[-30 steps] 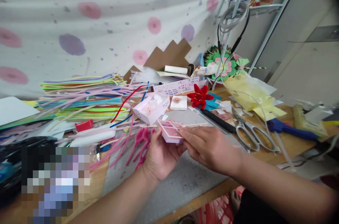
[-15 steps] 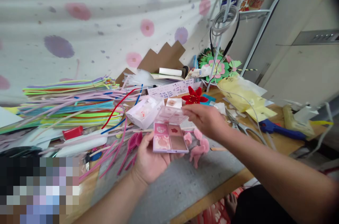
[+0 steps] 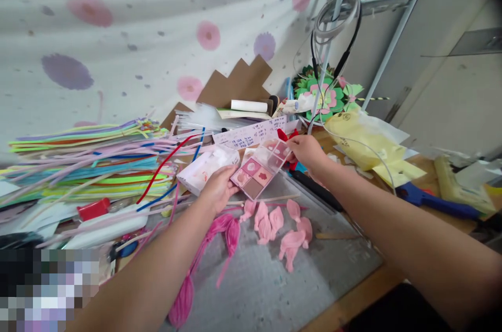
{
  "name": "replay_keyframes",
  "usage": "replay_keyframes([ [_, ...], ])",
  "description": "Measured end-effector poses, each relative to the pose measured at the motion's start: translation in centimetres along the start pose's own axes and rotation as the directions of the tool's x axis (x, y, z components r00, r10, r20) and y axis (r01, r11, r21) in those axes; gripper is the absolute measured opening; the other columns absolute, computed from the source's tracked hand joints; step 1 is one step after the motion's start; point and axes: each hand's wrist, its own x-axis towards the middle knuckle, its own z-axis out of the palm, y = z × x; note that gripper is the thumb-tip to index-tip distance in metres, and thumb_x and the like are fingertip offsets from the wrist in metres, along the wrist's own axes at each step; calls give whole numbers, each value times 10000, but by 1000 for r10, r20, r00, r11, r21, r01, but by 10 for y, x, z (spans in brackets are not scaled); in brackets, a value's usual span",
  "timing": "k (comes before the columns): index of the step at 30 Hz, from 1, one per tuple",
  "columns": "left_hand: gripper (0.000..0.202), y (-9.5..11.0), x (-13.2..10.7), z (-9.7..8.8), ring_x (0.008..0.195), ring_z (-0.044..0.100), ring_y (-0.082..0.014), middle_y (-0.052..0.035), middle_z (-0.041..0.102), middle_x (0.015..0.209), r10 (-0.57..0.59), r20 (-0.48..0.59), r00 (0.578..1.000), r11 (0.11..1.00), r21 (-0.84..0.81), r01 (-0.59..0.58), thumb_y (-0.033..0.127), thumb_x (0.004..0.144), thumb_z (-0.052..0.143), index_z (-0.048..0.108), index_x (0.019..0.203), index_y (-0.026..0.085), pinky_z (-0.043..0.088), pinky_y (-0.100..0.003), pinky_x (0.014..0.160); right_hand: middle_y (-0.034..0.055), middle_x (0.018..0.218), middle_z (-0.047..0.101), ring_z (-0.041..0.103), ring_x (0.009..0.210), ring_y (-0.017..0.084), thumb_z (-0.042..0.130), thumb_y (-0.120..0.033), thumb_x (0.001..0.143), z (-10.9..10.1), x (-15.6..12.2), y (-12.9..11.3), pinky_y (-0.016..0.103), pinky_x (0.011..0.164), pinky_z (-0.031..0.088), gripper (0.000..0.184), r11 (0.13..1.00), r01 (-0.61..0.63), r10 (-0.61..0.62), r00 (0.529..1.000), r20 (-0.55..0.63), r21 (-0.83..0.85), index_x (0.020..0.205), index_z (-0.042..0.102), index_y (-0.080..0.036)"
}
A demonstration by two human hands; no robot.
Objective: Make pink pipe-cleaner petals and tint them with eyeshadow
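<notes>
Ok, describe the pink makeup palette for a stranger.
Find the grey mat. Near its far edge, the left hand and right hand hold the open pink makeup palette. Four coloured squares and a windowed lid distinguish it from the open white box beside it.

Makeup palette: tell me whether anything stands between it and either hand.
Nothing visible does. The left hand grips the left side of the open makeup palette, and the right hand holds the edge of its clear lid.

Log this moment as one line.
left hand: holding open palette | right hand: at palette's clear lid | gray mat: pale pink pieces, magenta pieces
</notes>
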Motion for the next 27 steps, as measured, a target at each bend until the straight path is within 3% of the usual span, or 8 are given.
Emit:
replay_keyframes([
  [5,177,-7,11,3,836,638,-188,-66,669,869,92,-32,995,984,156,-86,268,724,655,590,858,172,448,-335,819,6,509,611,625,477,144,436,-165,853,-8,-13,25,212,471,503,172,989,-117,119,993,-18,86,909,598,-151],
  [10,176,-2,-18,1,832,553,-200,-13,607,814,255,-42,966,857,472,-205,191,595,736,624,730,207,363,-286,776,8,523,603,616,472,132,408,-147,862,-18,-24,35,199,450,481,231,980,-182,181,983,12,83,1011,584,-142],
  [12,134,-3,-34,0,690,522,-200,-4,567,686,282,149,948,499,821,-277,269,629,716,594,651,217,338,-299,688,14,524,607,618,471,138,408,-156,863,-22,-25,38,199,433,465,240,981,-185,184,983,25,51,1022,588,-136],
  [14,171,-8,-46,-1,632,501,-198,-7,550,655,235,284,930,171,930,-327,313,643,702,561,614,219,309,-297,628,25,545,627,626,481,151,422,-167,857,-24,-24,42,204,416,446,244,985,-170,170,985,28,1,1024,597,-135],
  [17,170,-17,-55,-1,639,511,-199,-13,543,668,192,323,927,-51,946,-320,293,653,681,537,610,214,287,-284,585,39,551,643,623,478,181,470,-189,829,-28,-20,51,236,419,433,230,987,-118,118,993,-6,-106,988,627,-134],
  [20,126,-20,-61,0,671,523,-182,-9,550,707,199,328,923,-69,945,-321,220,695,616,518,618,205,298,-273,587,77,687,682,654,615,216,541,-199,779,-34,-23,53,295,567,482,191,973,-4,-16,996,-87,-231,915,662,-143],
  [23,149,-15,-74,-1,645,505,-144,19,524,683,299,342,891,24,931,-365,213,788,514,470,646,204,319,-256,600,128,1003,663,634,894,252,549,-216,779,-39,-38,44,356,812,462,219,937,148,-199,971,-136,-315,951,667,-147],
  [27,179,-14,-97,-4,538,438,-115,60,452,597,411,292,863,186,900,-393,265,839,461,392,681,219,311,-239,550,66,960,668,617,888,210,542,-298,818,-26,-78,17,325,817,468,229,898,359,-358,932,53,-255,981,665,-192],
])
